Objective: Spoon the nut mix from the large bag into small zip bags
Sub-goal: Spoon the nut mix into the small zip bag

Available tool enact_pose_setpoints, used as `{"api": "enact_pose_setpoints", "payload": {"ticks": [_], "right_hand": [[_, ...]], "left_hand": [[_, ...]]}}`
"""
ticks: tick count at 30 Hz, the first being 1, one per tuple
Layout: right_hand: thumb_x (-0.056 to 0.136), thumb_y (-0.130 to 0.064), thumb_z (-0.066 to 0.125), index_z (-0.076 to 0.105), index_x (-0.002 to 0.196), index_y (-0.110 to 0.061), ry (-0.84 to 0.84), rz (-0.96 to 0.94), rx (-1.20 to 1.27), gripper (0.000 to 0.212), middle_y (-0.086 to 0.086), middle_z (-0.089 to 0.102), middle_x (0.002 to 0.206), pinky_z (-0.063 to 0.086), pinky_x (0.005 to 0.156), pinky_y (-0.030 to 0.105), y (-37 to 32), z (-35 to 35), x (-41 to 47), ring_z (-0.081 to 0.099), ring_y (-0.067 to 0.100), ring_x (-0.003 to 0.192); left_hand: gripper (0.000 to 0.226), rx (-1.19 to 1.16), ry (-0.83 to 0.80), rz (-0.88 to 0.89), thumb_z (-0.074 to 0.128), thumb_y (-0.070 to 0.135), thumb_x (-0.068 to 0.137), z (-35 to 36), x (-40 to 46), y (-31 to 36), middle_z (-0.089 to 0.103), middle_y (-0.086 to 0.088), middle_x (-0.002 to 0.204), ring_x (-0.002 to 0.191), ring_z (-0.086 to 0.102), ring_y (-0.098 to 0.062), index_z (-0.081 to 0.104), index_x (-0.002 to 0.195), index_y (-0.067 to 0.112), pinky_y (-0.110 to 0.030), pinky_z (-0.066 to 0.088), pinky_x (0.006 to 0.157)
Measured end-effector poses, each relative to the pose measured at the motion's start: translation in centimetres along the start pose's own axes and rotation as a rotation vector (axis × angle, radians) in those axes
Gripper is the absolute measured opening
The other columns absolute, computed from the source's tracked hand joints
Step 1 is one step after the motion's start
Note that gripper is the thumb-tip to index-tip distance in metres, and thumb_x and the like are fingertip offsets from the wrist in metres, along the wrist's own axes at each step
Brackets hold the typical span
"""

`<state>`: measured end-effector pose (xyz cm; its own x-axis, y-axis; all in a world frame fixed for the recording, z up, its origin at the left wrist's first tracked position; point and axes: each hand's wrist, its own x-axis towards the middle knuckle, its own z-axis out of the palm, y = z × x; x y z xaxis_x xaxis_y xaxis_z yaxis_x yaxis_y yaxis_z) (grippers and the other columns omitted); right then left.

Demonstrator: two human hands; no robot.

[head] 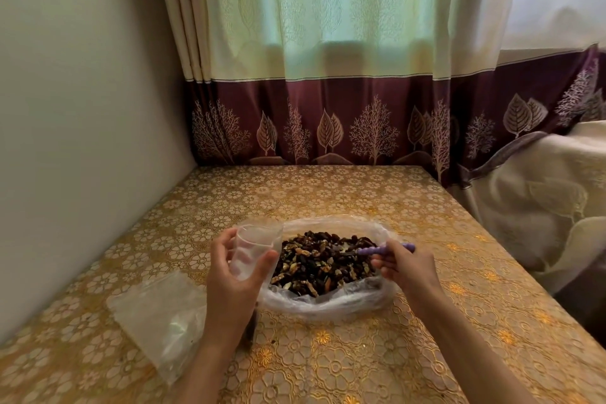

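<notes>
Table [328, 193] was covered with gold floral-patterned cloth. Behind table's far edge, curtain [328, 26] was hung: pale green upper part with faint leaf print, maroon lower band [328, 115] with tree and leaf motifs. Left of table, plain wall [82, 108] was seen, touching table's edge. Right of table, cream embroidered fabric [541, 207] was draped over something hidden.

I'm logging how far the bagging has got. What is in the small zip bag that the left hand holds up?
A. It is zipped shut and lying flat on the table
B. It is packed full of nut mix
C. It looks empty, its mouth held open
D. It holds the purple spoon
C: the small zip bag in the left hand looks clear and empty, its mouth open beside the nut mix.
</notes>
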<state>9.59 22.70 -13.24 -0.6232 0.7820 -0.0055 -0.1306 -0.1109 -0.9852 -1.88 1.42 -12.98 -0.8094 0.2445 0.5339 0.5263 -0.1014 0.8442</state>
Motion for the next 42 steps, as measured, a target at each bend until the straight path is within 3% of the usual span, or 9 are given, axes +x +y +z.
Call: {"api": "enact_pose_setpoints", "payload": {"ticks": [7, 12, 16, 19, 28, 32, 36, 38, 42], "right_hand": [[0.092, -0.002, 0.048, 0.066, 0.073, 0.002, 0.055, 0.028, 0.073, 0.027, 0.013, 0.073, 0.072, 0.050, 0.047, 0.018, -0.2, -0.2, -0.2, 0.061, 0.014, 0.054], [0.094, -0.004, 0.046, 0.063, 0.080, 0.004, 0.055, 0.015, 0.090, 0.024, 0.010, 0.072, 0.067, 0.049, 0.049, 0.019, -0.9, 0.1, -0.5, 0.061, 0.018, 0.060], [0.095, -0.008, 0.047, 0.064, 0.078, 0.001, 0.062, -0.011, 0.102, 0.025, 0.005, 0.070, 0.060, 0.049, 0.052, 0.019, -2.0, 0.5, -0.8, 0.061, 0.016, 0.060], [0.094, -0.005, 0.046, 0.065, 0.078, 0.004, 0.020, -0.039, 0.116, 0.027, 0.008, 0.070, 0.062, 0.048, 0.049, 0.018, -3.2, 1.0, -1.1, 0.061, 0.015, 0.057], [0.096, -0.008, 0.043, 0.063, 0.078, 0.004, -0.204, -0.132, 0.157, 0.030, 0.011, 0.073, 0.072, 0.048, 0.049, 0.017, -6.9, 3.9, -3.3, 0.062, 0.013, 0.058], [0.097, -0.008, 0.043, 0.063, 0.076, 0.000, -0.350, -0.270, 0.052, 0.030, 0.010, 0.074, 0.077, 0.046, 0.049, 0.017, -7.2, 5.4, -4.9, 0.060, 0.012, 0.058], [0.093, 0.000, 0.047, 0.063, 0.083, -0.001, -0.373, -0.465, -0.095, 0.018, -0.001, 0.072, 0.068, 0.047, 0.048, 0.017, -7.0, 6.1, -5.5, 0.060, 0.013, 0.058], [0.092, 0.002, 0.048, 0.063, 0.085, 0.000, -0.373, -0.486, -0.103, 0.016, 0.000, 0.071, 0.067, 0.047, 0.047, 0.018, -6.9, 6.0, -5.4, 0.060, 0.015, 0.058], [0.094, -0.001, 0.045, 0.062, 0.084, 0.001, -0.368, -0.463, -0.005, 0.020, 0.004, 0.073, 0.074, 0.045, 0.047, 0.017, -6.8, 5.4, -4.7, 0.058, 0.014, 0.057]], "left_hand": [[0.095, -0.011, -0.011, -0.011, 0.059, 0.084, 0.048, 0.0, 0.0, 0.1, 0.055, 0.013, 0.101, 0.082, 0.055, 0.019, 0.042, 0.117, 0.021, 0.001, 0.042, 0.065], [0.095, 0.035, -0.032, -0.035, 0.057, 0.086, 0.045, -0.2, -0.1, 0.0, 0.053, 0.010, 0.102, 0.089, 0.056, 0.006, 0.040, 0.116, 0.025, -0.003, 0.044, 0.069], [0.080, 0.052, -0.038, -0.037, 0.065, 0.073, 0.056, -0.1, -0.1, -0.3, 0.051, 0.015, 0.102, 0.090, 0.053, 0.009, 0.041, 0.116, 0.026, -0.006, 0.044, 0.069], [0.063, 0.081, -0.033, -0.040, 0.068, 0.047, 0.062, 0.0, 0.0, -0.9, 0.050, 0.016, 0.104, 0.095, 0.051, 0.003, 0.040, 0.116, 0.028, -0.008, 0.043, 0.070], [0.077, 0.063, -0.046, -0.077, 0.065, 0.071, 0.058, 0.0, -0.1, -0.8, 0.051, 0.018, 0.108, 0.098, 0.052, 0.009, 0.040, 0.119, 0.032, -0.008, 0.045, 0.074], [0.063, 0.047, -0.033, -0.092, 0.070, 0.050, 0.061, 0.0, 0.0, -1.1, 0.051, 0.020, 0.107, 0.098, 0.052, 0.009, 0.039, 0.115, 0.038, -0.012, 0.044, 0.075], [0.052, -0.021, -0.036, -0.097, 0.070, 0.042, 0.064, 0.1, 0.0, -0.9, 0.053, 0.018, 0.106, 0.094, 0.056, 0.008, 0.041, 0.106, 0.044, -0.010, 0.049, 0.069], [0.053, -0.024, -0.021, -0.075, 0.071, 0.049, 0.064, 0.1, 0.0, -0.7, 0.052, 0.017, 0.106, 0.094, 0.056, 0.007, 0.040, 0.107, 0.044, -0.011, 0.048, 0.068], [0.083, -0.024, -0.010, -0.063, 0.061, 0.083, 0.045, 0.0, -0.1, 0.0, 0.053, 0.015, 0.105, 0.090, 0.058, 0.009, 0.038, 0.111, 0.038, -0.009, 0.048, 0.066]]}}
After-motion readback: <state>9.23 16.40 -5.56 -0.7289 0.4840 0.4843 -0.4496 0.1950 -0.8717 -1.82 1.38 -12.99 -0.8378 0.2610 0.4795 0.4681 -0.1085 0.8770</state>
